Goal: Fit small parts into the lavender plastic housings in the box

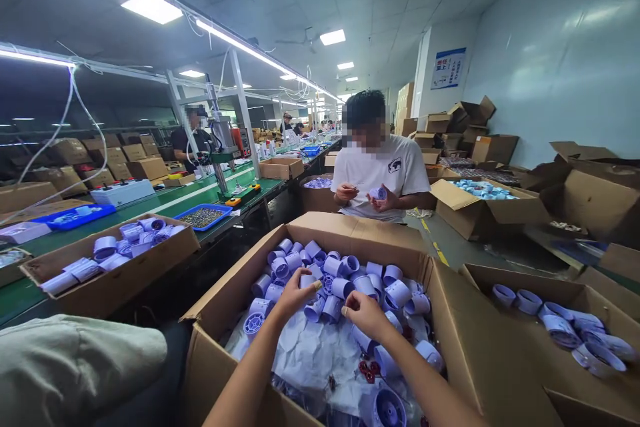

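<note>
A large open cardboard box (pixel 455 333) in front of me holds many lilac plastic cylinders (pixel 399 293), heaped on white plastic bags (pixel 300 353). Over the heap, my left hand (pixel 296 295) is curled with thumb and fingers around a lilac plastic cylinder (pixel 313 273). My right hand (pixel 369 315) is a short way to the right, its fingertips pinched together. Whatever is in that pinch is hidden or too small to make out. Small dark red parts (pixel 369 371) lie on the bags below my right hand.
Across the box a co-worker (pixel 380 167) handles another lilac cylinder. Left, a green workbench (pixel 165 203) carries a box of cylinders (pixel 115 267), a blue tray (pixel 204 216) of small parts and a press (pixel 220 147). Right, another box (pixel 565 280) holds more cylinders.
</note>
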A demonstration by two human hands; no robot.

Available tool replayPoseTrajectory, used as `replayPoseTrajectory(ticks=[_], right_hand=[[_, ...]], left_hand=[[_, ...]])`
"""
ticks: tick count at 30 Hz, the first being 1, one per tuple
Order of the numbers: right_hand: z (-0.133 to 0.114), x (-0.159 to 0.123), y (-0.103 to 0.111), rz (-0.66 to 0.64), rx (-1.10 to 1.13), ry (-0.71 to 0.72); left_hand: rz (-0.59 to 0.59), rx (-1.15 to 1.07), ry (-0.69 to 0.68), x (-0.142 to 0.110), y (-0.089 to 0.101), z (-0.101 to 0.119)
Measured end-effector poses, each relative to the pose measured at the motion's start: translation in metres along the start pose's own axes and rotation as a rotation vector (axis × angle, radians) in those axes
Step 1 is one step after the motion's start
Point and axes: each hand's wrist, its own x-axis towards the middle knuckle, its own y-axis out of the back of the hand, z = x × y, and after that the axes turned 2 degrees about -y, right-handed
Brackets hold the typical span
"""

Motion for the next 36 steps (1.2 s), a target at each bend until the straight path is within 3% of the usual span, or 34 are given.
replayPoseTrajectory(ticks=[9, 14, 19, 21, 25, 28, 32, 34, 36], right_hand=[[-0.009, -0.043, -0.055, -0.366, -0.201, 0.099], [-0.001, -0.053, -0.057, -0.363, -0.149, 0.162], [-0.002, -0.034, -0.041, -0.410, 0.038, 0.173], [-0.005, -0.026, -0.029, -0.380, 0.108, 0.167], [-0.008, -0.013, -0.004, -0.201, 0.227, 0.105], [-0.006, -0.007, 0.006, -0.056, 0.253, 0.006], [-0.003, -0.003, 0.010, 0.089, 0.209, -0.091], [-0.004, -0.003, 0.011, 0.122, 0.177, -0.105], [-0.006, -0.003, 0.011, 0.132, 0.147, -0.098]], left_hand=[[-0.095, 0.246, -0.033, -0.004, 0.005, -0.010], [-0.114, 0.347, -0.066, -0.006, 0.005, -0.009], [-0.129, 0.384, -0.083, -0.006, 0.006, -0.008], [-0.132, 0.378, -0.087, -0.006, 0.008, -0.008], [-0.191, 0.326, -0.102, -0.008, 0.009, -0.003], [-0.341, 0.253, -0.120, -0.014, 0.007, 0.006], [-0.665, 0.015, -0.064, -0.026, 0.001, 0.018], [-0.727, -0.068, -0.032, -0.030, -0.002, 0.023], [-0.703, -0.087, -0.009, -0.032, -0.003, 0.025]])
